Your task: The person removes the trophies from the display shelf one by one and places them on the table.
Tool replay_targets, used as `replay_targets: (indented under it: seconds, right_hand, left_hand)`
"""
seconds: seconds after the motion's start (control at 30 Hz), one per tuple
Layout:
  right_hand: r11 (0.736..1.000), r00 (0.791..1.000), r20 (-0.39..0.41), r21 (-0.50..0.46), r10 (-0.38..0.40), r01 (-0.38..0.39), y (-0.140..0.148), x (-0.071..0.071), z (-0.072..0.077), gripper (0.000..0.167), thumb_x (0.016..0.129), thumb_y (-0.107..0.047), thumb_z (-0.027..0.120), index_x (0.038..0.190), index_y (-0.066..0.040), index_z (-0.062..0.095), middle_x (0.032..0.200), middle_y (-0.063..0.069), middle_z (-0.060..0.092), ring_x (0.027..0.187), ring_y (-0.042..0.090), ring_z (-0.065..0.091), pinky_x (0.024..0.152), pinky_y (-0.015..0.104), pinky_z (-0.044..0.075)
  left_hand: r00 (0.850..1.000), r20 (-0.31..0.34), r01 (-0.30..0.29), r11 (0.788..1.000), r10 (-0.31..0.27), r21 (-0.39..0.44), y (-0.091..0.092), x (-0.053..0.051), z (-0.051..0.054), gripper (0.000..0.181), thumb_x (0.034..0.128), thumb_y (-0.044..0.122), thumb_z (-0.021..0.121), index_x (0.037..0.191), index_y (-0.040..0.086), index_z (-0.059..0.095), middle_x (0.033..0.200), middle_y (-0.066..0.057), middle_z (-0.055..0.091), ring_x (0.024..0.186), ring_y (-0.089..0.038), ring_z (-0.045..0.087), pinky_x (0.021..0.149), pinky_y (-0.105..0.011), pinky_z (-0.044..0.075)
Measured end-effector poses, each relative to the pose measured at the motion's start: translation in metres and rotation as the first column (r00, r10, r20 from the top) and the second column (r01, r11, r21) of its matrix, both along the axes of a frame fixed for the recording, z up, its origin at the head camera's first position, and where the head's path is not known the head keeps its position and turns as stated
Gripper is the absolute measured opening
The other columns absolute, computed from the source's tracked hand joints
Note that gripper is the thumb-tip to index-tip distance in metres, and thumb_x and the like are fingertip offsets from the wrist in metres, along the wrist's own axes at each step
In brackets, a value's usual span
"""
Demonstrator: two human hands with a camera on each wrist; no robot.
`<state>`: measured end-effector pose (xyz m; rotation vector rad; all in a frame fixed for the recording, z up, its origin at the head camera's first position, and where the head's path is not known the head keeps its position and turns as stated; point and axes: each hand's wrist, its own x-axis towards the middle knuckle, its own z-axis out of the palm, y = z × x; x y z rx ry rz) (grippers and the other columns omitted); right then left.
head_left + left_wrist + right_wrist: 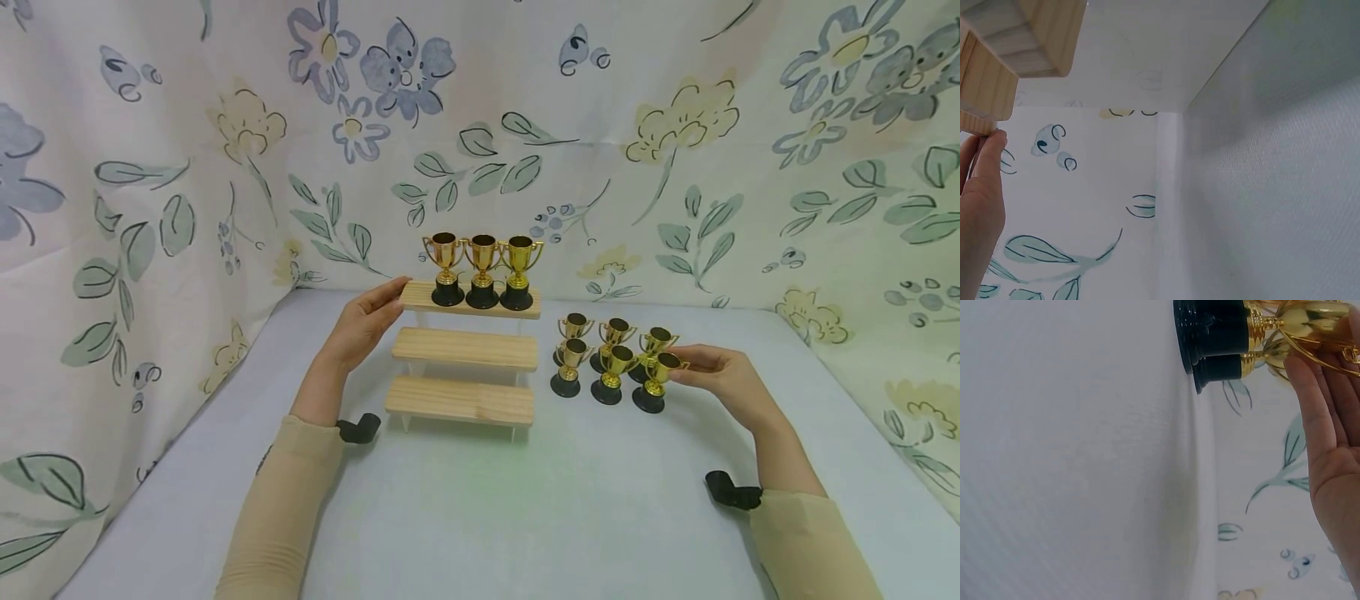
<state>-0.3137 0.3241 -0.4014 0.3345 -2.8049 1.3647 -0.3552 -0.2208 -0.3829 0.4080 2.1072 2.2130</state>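
Observation:
A three-tier display stand (461, 400) has pale wooden boards on clear supports. My left hand (369, 323) pinches the left end of its top board (416, 295); the left wrist view shows the fingers (990, 164) at the board's end. Three small gold trophies (483, 250) with black bases stand side by side on that board. To the right of the stand, several more trophies (573, 353) stand upright on the table in two rows. My right hand (716, 377) pinches the front-right trophy (652, 383) by its cup and handle, its base at table level.
A white cloth covers the table (480, 517). Behind it and at both sides hangs a flower-printed curtain (480, 125). Black wrist-camera mounts (360, 428) stick out from both wrists. The middle and lower boards (465, 348) of the stand show bare wood.

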Motion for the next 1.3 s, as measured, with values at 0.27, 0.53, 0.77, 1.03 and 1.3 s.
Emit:
replay_targets:
  seconds: [0.27, 0.53, 0.77, 1.03, 1.3]
  right_hand:
    - [0.999, 1.0, -0.008, -0.031, 0.01, -0.01, 0.0014, -0.0013, -0.0019, 0.05, 0.09, -0.031, 0.073, 0.13, -0.003, 0.062, 0.103, -0.037, 0.064, 0.095, -0.009, 0.067, 0.082, 0.005, 0.046]
    - [0.998, 0.999, -0.021, -0.048, 0.031, -0.032, 0.0014, -0.0014, -0.0028, 0.047, 0.09, -0.026, 0.074, 0.129, -0.003, 0.063, 0.103, -0.035, 0.065, 0.096, -0.005, 0.069, 0.082, 0.004, 0.047]
    - [0.999, 0.999, -0.027, -0.03, 0.02, -0.021, 0.0015, -0.0015, -0.0026, 0.045, 0.092, -0.029, 0.071, 0.13, -0.006, 0.063, 0.105, -0.034, 0.066, 0.098, -0.01, 0.065, 0.085, 0.009, 0.043]
    - [0.998, 0.999, -0.034, -0.057, -0.006, 0.004, 0.0025, -0.0015, -0.0018, 0.043, 0.094, -0.029, 0.068, 0.131, -0.006, 0.063, 0.106, -0.035, 0.065, 0.105, -0.016, 0.057, 0.088, 0.018, 0.041]
    - [0.996, 0.999, -0.047, -0.091, -0.01, 0.006, 0.002, -0.0026, -0.0011, 0.041, 0.095, -0.028, 0.067, 0.129, -0.004, 0.064, 0.107, -0.034, 0.066, 0.105, -0.015, 0.057, 0.085, 0.01, 0.042]
  left_hand:
    - [1.0, 0.001, 0.004, 1.0, -0.004, 0.015, 0.0005, 0.0021, 0.0018, 0.056, 0.1036, 0.012, 0.05, 0.155, 0.007, 0.03, 0.163, -0.012, 0.03, 0.147, -0.016, 0.036, 0.127, -0.029, 0.029]
    - [1.0, 0.007, 0.0, 1.0, 0.0, 0.012, 0.0002, 0.0022, 0.0021, 0.056, 0.1035, 0.011, 0.05, 0.155, 0.007, 0.03, 0.163, -0.011, 0.029, 0.15, -0.019, 0.033, 0.127, -0.029, 0.028]
    - [1.0, 0.004, 0.005, 1.0, -0.005, 0.012, 0.0001, 0.002, 0.0025, 0.056, 0.1036, 0.012, 0.05, 0.156, 0.007, 0.03, 0.164, -0.012, 0.029, 0.15, -0.019, 0.032, 0.127, -0.028, 0.028]
    - [1.0, 0.011, 0.003, 1.0, -0.003, 0.016, 0.0005, 0.001, 0.0027, 0.055, 0.1036, 0.011, 0.05, 0.155, 0.007, 0.03, 0.163, -0.012, 0.029, 0.147, -0.015, 0.036, 0.126, -0.028, 0.029]
    - [1.0, 0.015, 0.0, 1.0, 0.0, 0.022, 0.0009, 0.0014, 0.0022, 0.055, 0.1036, 0.011, 0.05, 0.155, 0.007, 0.031, 0.163, -0.012, 0.029, 0.144, -0.011, 0.04, 0.127, -0.029, 0.029]
